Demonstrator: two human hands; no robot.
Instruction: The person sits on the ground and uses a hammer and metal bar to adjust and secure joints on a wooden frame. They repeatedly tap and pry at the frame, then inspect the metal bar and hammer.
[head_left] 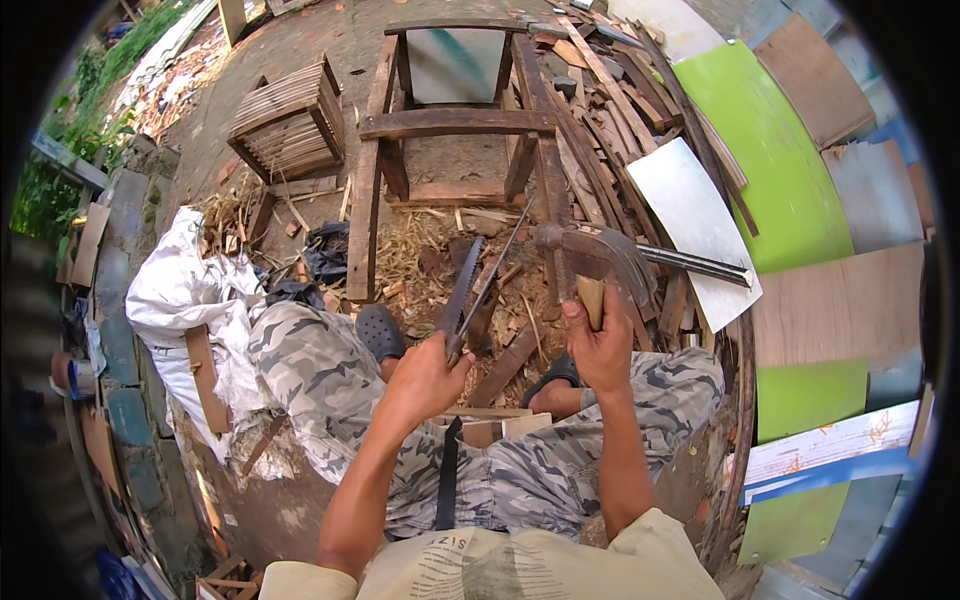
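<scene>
My left hand [430,378] is closed around a saw [462,285] with a dark toothed blade pointing up and away. A long thin rod [497,268] runs up beside the blade from the same hand. My right hand [603,350] is closed on a short piece of wood [590,298], its upper end showing above the fingers. Just behind that wood is a dark curved metal tool head [605,258], close to the right leg of a wooden frame [455,123]. Whether the wood and the metal head are joined, I cannot tell.
A slatted wooden stool [292,120] stands at the far left. White sacks [190,290] lie left of my knee. Offcuts [640,90] pile up at the far right, with a white sheet [690,220] and green panels [770,150] beyond. Shavings cover the ground between my feet.
</scene>
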